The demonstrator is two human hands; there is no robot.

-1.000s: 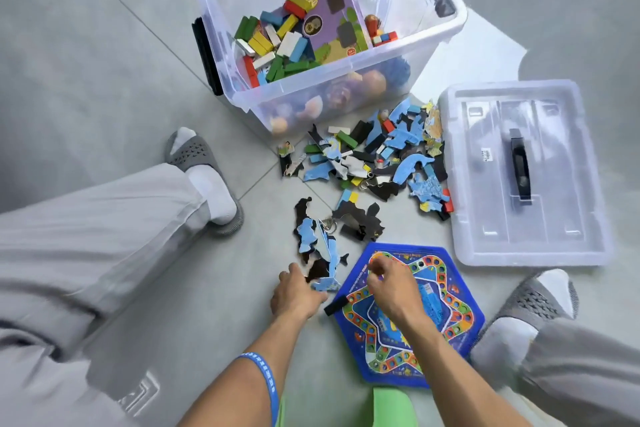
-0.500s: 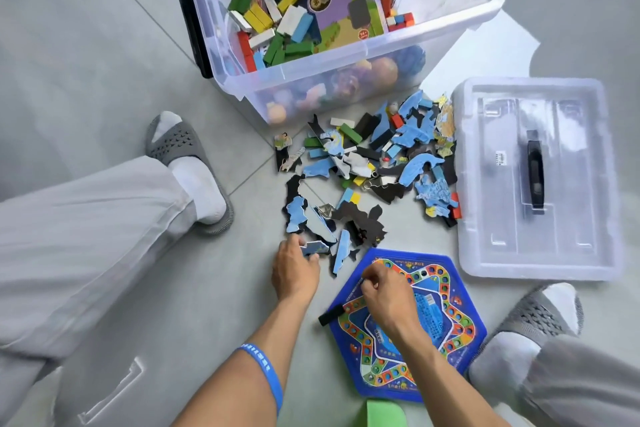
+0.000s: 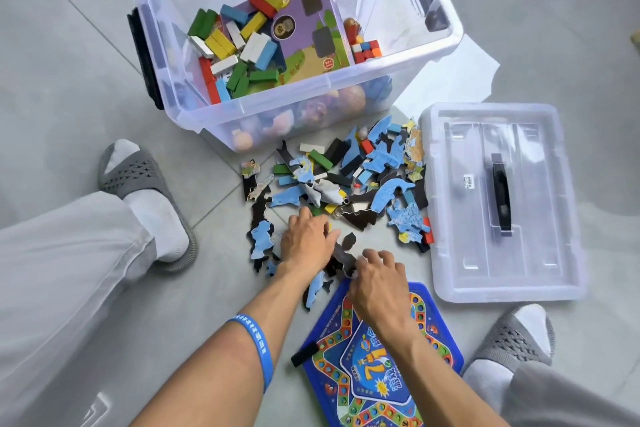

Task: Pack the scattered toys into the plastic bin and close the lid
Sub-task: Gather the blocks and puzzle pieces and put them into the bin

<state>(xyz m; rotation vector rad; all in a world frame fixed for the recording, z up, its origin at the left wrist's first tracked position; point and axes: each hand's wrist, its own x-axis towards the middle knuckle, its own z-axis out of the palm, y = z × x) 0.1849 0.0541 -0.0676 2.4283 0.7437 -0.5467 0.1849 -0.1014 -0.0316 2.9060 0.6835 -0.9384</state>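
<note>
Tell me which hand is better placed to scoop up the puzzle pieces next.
Probably the left hand: it rests flat on the puzzle pieces, nearer the bin. The right hand sits back over the game board.

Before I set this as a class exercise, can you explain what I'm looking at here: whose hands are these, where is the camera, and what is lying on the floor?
There is no machine here. A person wears one camera on the head, looking down at their own arms, legs and slippers.

On the tiled floor stands an open clear plastic bin, already holding coloured wooden blocks and a purple box. Its lid lies apart on the floor, to the right.

Between them is a scatter of blue and black puzzle pieces. Nearest the person lies a blue game board.

The left hand, with a blue wristband on that arm, rests on the pieces. The right hand curls its fingers round a dark piece at the board's top edge.
</note>
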